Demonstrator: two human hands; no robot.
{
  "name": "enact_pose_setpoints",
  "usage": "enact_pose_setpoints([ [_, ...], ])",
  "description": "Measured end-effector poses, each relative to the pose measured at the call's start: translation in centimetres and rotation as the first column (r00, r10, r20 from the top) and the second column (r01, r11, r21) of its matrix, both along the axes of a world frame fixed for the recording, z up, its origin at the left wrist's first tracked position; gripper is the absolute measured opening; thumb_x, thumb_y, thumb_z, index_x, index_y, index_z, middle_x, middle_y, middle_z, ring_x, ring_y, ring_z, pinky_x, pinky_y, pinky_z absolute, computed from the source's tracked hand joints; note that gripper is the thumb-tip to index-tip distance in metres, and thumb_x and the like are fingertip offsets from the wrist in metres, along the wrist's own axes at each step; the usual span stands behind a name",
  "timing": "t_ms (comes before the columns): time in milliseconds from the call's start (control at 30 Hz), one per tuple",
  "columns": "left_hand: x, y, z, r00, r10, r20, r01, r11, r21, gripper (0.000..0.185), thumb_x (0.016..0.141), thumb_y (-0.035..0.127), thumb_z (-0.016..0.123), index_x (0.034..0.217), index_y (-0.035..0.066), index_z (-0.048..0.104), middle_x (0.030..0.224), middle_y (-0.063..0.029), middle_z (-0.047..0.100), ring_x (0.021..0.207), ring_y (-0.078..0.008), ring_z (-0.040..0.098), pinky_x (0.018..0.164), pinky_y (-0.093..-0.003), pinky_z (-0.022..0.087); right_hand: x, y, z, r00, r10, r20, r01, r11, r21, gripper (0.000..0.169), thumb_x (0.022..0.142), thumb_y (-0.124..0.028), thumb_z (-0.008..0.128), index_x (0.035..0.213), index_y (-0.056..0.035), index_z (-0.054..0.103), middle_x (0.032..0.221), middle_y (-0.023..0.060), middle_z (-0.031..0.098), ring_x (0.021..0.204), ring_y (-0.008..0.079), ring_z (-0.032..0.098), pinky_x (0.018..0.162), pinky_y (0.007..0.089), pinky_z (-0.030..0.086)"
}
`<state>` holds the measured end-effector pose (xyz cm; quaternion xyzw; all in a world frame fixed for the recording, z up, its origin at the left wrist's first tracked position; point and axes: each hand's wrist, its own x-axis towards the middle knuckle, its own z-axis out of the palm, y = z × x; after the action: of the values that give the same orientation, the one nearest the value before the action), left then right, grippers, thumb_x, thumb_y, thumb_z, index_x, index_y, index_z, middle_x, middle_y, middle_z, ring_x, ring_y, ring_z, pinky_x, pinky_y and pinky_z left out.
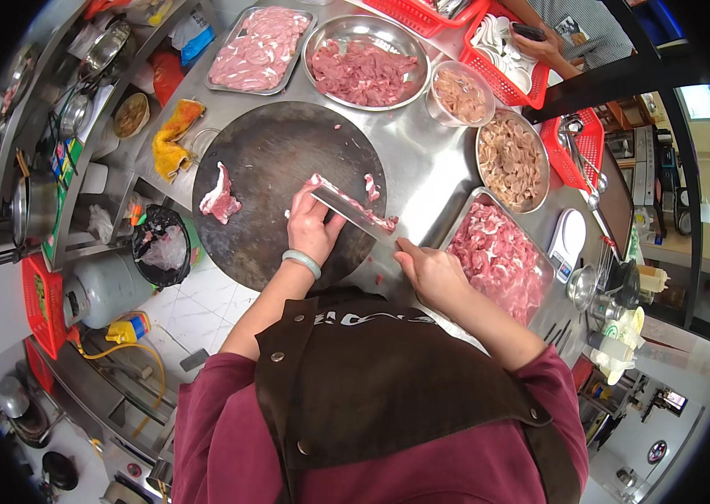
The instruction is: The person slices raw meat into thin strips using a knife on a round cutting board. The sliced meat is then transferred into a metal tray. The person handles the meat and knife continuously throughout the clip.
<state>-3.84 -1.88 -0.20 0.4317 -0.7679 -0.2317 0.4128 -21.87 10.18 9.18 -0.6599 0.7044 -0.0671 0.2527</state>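
My right hand (438,275) grips the handle of a kitchen knife (355,215), whose broad blade points up and to the left over a round, dark chopping board (285,151). Along the blade's far side runs a strip of raw meat (364,211), partly hidden by it. With curled fingers my left hand (314,223), a pale bangle at its wrist, holds the strip's left end close to the blade. A bigger piece of raw meat (221,196) lies at the board's left, and a small scrap (372,187) is near its right edge.
Right of the board stands a metal tray of cut meat (499,258). Behind are a tray of pale meat (260,47), a steel bowl of sliced meat (364,69) and a plastic tub (460,94). A person's hand (540,47) holds a dark object beyond. A lined bin (163,246) stands left.
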Motion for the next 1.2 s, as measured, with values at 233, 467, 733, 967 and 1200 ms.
enact_pose_setpoints([
  [233,0.1,-0.2,0.2,1.000,-0.009,0.015,0.007,0.995,0.096,0.033,0.063,0.005,0.076,0.095,0.007,0.070,0.106,-0.0109,0.063,0.106,-0.0334,0.056,0.090,-0.0402,0.047,1.8,-4.6,-0.2,0.995,0.036,0.093,-0.037,0.999,0.006,0.035,0.097,-0.035,0.045,0.113,-0.0058,0.056,0.065,0.0204,0.062,0.064,0.0388,0.064,0.058,0.0490,0.051],
  [467,0.0,-0.3,0.8,0.998,-0.070,-0.006,0.070,0.996,0.062,0.026,0.066,0.002,0.072,0.091,0.006,0.068,0.099,-0.0095,0.062,0.099,-0.0322,0.057,0.085,-0.0394,0.048,0.2,-2.3,-0.1,0.998,0.010,0.057,-0.015,0.996,0.087,0.039,0.097,-0.037,0.044,0.117,-0.0059,0.056,0.066,0.0198,0.063,0.065,0.0401,0.064,0.060,0.0505,0.051],
  [733,0.2,-0.4,-0.3,1.000,0.015,0.018,-0.014,1.000,-0.002,0.025,0.066,0.005,0.073,0.090,0.003,0.068,0.098,-0.0108,0.063,0.095,-0.0323,0.058,0.082,-0.0390,0.049,4.6,-10.9,-2.9,0.993,0.085,0.084,-0.089,0.995,0.045,0.037,0.097,-0.038,0.042,0.108,-0.0075,0.060,0.069,0.0227,0.062,0.067,0.0409,0.063,0.060,0.0509,0.049],
  [967,-0.1,-0.4,-0.5,0.999,0.030,-0.025,-0.031,0.999,-0.023,0.016,0.067,0.003,0.073,0.081,0.002,0.066,0.092,-0.0103,0.063,0.096,-0.0313,0.058,0.082,-0.0387,0.049,1.9,-6.1,-1.4,0.996,-0.026,0.083,0.019,0.997,0.081,0.037,0.098,-0.039,0.041,0.105,-0.0107,0.063,0.073,0.0211,0.064,0.070,0.0409,0.064,0.064,0.0495,0.051],
  [1200,0.2,-0.6,-0.5,0.998,0.050,-0.029,-0.051,0.998,-0.031,0.013,0.068,0.002,0.072,0.079,0.003,0.066,0.088,-0.0092,0.062,0.099,-0.0301,0.058,0.085,-0.0378,0.048,-0.8,-0.2,-1.0,0.994,-0.089,0.062,0.081,0.990,0.118,0.036,0.098,-0.038,0.040,0.108,-0.0115,0.062,0.073,0.0233,0.063,0.072,0.0420,0.063,0.063,0.0499,0.051],
])
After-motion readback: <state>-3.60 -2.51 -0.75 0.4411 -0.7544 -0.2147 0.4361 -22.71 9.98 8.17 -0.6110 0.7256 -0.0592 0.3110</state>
